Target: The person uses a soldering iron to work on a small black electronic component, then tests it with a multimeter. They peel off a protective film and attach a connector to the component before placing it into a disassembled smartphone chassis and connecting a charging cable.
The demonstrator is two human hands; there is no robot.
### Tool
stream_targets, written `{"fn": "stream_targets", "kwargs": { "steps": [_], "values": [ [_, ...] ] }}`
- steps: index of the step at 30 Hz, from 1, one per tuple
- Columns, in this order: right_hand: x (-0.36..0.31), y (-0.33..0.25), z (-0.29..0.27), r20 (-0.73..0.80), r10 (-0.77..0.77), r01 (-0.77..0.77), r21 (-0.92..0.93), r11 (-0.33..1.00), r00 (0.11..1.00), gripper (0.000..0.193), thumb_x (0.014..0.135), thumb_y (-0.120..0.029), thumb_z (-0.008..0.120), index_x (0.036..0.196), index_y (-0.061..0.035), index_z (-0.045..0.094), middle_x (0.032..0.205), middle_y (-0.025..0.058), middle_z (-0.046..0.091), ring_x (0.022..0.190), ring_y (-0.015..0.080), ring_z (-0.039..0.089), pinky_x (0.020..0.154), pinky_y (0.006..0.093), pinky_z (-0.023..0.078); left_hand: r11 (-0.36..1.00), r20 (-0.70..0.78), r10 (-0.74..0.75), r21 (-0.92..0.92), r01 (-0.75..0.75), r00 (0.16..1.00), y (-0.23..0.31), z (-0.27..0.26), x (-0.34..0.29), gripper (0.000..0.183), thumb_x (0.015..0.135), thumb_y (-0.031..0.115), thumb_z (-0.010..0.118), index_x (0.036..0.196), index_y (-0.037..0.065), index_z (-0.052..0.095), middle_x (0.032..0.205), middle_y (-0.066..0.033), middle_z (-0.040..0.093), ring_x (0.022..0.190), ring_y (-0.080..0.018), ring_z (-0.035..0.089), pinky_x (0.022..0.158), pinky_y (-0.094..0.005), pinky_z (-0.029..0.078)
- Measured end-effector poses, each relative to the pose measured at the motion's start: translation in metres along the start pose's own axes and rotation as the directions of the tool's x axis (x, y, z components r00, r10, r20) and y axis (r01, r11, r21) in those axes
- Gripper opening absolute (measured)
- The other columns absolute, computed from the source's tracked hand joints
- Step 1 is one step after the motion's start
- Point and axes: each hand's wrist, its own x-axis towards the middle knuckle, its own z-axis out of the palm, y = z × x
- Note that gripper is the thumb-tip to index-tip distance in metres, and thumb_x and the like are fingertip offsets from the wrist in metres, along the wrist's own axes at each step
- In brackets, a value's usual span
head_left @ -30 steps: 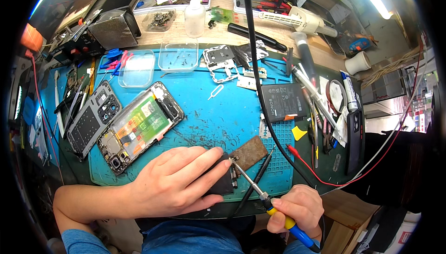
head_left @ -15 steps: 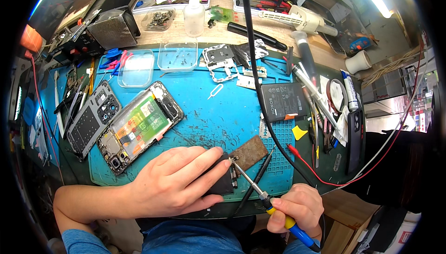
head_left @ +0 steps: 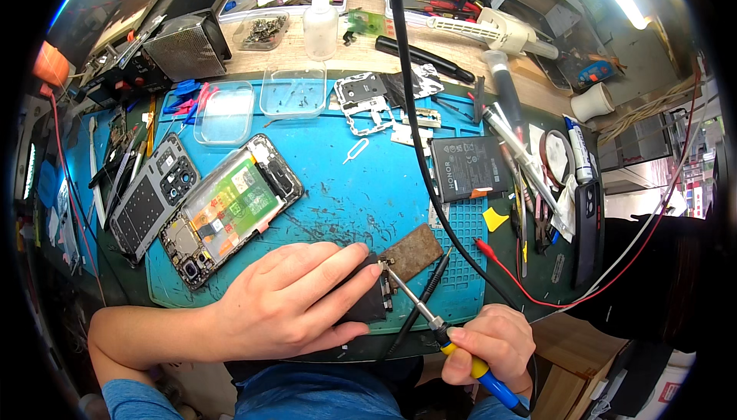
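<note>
A black flat component [head_left: 368,307] lies beneath the left hand [head_left: 288,301]; whether those fingers grip or merely press it, I cannot tell. The right hand [head_left: 491,347] is clamped around a soldering iron [head_left: 437,324], its tip near the left fingertips. An opened smartphone [head_left: 234,209] lies beyond the left hand.

Near the front edge of the counter [head_left: 357,352], left hand [head_left: 284,305] hides much of the black part [head_left: 368,305]; the iron [head_left: 437,325] has an unclear tip.
</note>
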Motion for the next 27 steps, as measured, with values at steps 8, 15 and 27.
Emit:
{"fn": "stream_targets", "kwargs": {
  "steps": [8,15,27],
  "values": [
    [0.001,0.0,0.0,0.0,0.002,-0.002,-0.015,1.0,1.0,0.024,0.082,-0.007,0.073,0.105,-0.0016,0.071,0.074,0.0028,0.065,0.05,0.0151,0.058,0.045,0.0273,0.046,1.0,0.008,-0.001,0.007,0.001,1.0,0.001,-0.001,0.0,0.06,0.081,0.039,0.084,0.127,0.002,0.071,0.13,-0.0156,0.067,0.105,-0.0285,0.068,0.087,-0.0384,0.056],
    [0.002,-0.001,0.0,0.001,0.008,-0.008,-0.017,1.0,1.0,0.022,0.083,-0.007,0.074,0.105,-0.0025,0.071,0.073,0.0023,0.065,0.05,0.0149,0.058,0.045,0.0272,0.046,1.0,0.016,0.006,0.02,-0.006,1.0,0.0,-0.002,0.0,0.06,0.082,0.039,0.083,0.128,0.002,0.071,0.13,-0.0153,0.067,0.105,-0.028,0.068,0.087,-0.0381,0.056],
    [-0.027,-0.005,0.003,-0.306,0.009,-0.015,-0.019,1.0,0.952,0.031,0.093,-0.032,0.081,0.101,-0.0058,0.067,0.08,0.0024,0.058,0.05,0.0164,0.054,0.047,0.0309,0.041,1.0,0.007,0.011,0.017,-0.011,1.0,0.0,-0.001,0.001,0.059,0.083,0.039,0.083,0.127,0.002,0.072,0.129,-0.0159,0.067,0.104,-0.028,0.069,0.086,-0.0379,0.056]
  ]
}}
